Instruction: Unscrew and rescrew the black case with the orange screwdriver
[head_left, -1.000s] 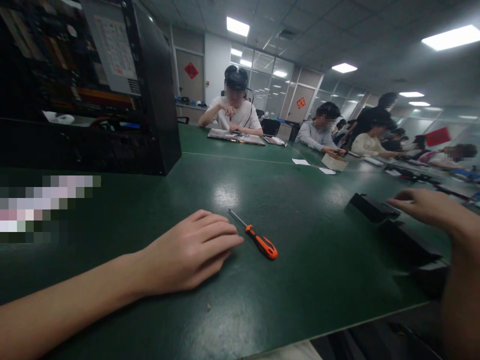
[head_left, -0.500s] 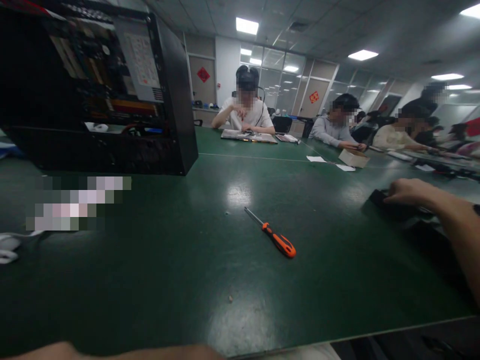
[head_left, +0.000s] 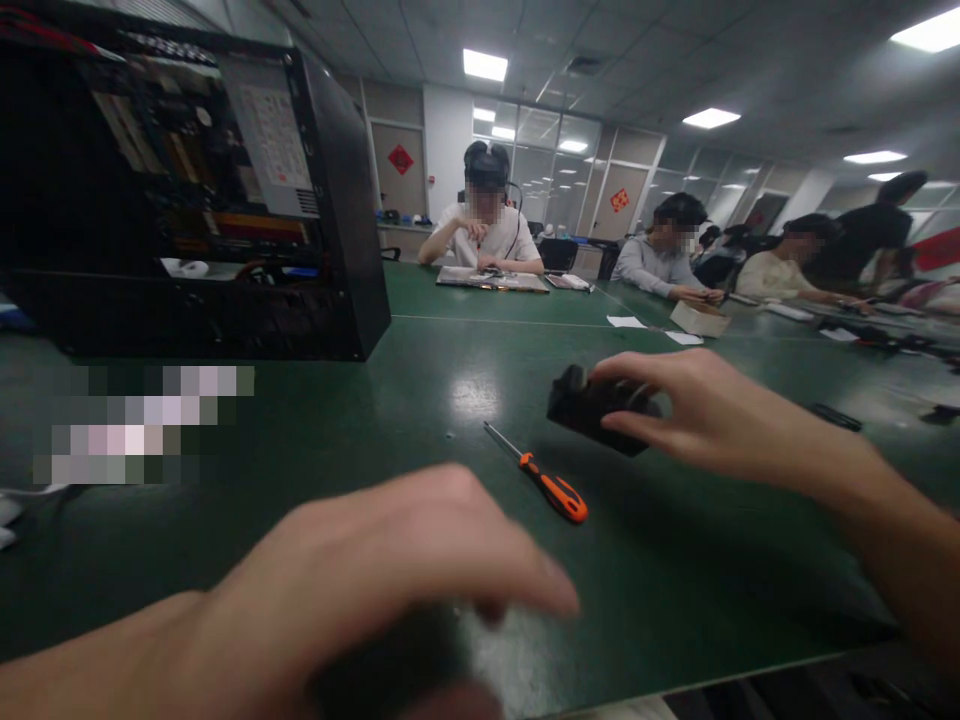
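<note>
My right hand is closed on a black boxy part, thumb on the near side and fingers over the top; it is held above the table and its exact kind is not clear. My left hand reaches in from the lower left, blurred, with its fingers curved forward and apart from the thumb, and nothing shows in it. Between the two hands an orange and black screwdriver lies on the green table, its metal tip pointing to the far left.
An open black computer case stands at the left, its inner boards showing. Near it lies a blurred-out patch with a white cable. Across the table sits a person by a flat panel. A small box stands farther right.
My right hand has come from the right edge toward the middle with the black part. My left hand has risen from the bottom edge into view. The screwdriver stays put.
</note>
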